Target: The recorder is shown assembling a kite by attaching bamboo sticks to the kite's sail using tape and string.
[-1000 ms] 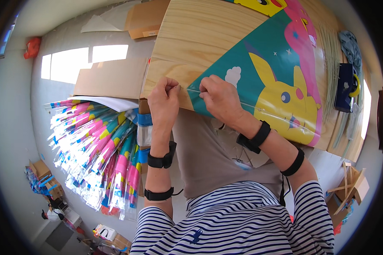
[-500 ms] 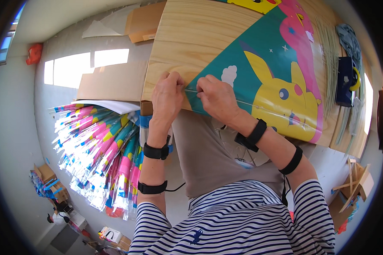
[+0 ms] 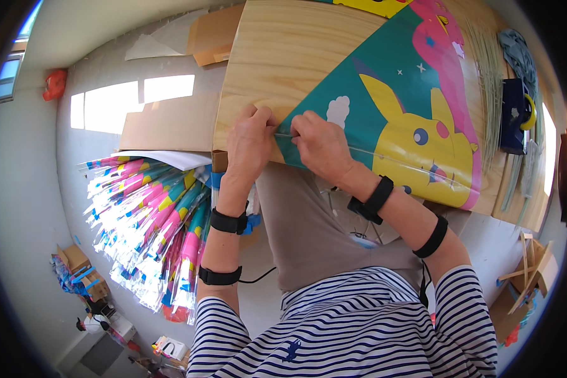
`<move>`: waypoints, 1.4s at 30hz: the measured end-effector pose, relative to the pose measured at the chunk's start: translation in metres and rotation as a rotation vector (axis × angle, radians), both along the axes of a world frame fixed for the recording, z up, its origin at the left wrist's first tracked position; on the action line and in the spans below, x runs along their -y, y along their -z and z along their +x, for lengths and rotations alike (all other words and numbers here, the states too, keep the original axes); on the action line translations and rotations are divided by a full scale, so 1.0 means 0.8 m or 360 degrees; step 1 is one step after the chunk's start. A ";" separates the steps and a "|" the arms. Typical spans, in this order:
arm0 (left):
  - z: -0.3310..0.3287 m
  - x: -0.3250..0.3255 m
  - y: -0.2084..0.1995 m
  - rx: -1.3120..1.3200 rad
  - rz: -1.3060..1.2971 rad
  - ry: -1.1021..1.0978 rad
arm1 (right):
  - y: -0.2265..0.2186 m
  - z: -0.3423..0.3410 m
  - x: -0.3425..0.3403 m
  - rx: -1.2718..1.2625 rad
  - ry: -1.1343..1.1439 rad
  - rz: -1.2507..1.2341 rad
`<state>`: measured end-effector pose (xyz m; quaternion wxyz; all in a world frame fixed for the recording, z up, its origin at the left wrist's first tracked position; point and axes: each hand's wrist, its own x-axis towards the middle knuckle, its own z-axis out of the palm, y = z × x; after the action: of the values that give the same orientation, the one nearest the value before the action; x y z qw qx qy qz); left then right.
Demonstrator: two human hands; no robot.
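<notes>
A teal printed plastic sheet [image 3: 334, 82] with a yellow cartoon animal and a pink border lies across the wooden table in front of me; it looks like a kite sail. Along its near edge runs a thin pale rod [image 3: 362, 151]. At the sheet's left corner my left hand [image 3: 251, 142] is closed in a pinch, its fingertips at the rod's end. Just right of it my right hand [image 3: 321, 143] pinches the same rod, with its fist resting over the sheet. A small stretch of rod shows between the two hands. What lies inside the fingers is mostly hidden.
Rolled, colourful film-wrapped bundles [image 3: 151, 220] fan out at the left, beside a cardboard sheet [image 3: 170, 123]. Thin rods [image 3: 488, 94] lie along the table's right side. Next to them is a dark tape dispenser [image 3: 515, 116] with yellow tape. Another printed sheet [image 3: 378, 7] is at the far edge.
Both hands keep their pinch in nearly the same place. The view has shifted slightly; the sheet lies as before.
</notes>
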<state>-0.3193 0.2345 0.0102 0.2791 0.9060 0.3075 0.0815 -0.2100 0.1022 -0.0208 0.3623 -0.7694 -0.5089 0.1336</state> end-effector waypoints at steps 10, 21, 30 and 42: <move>-0.003 0.005 0.000 0.0092 -0.0036 0.0027 | 0.004 0.000 0.003 0.0022 0.0009 0.0076; 0.000 0.015 -0.002 0.0141 -0.0243 -0.0167 | -0.002 -0.003 0.000 0.0009 0.0050 -0.0063; 0.012 0.039 0.004 0.0306 -0.0176 -0.0181 | -0.006 -0.002 -0.002 0.0011 0.0041 -0.0078; 0.015 0.051 -0.002 0.0412 -0.0181 -0.0242 | -0.002 0.000 -0.003 -0.0012 0.0052 -0.0011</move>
<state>-0.3071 0.1938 0.0117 0.3603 0.8449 0.3407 0.2009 -0.2104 0.1042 -0.0193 0.3637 -0.7783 -0.4944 0.1322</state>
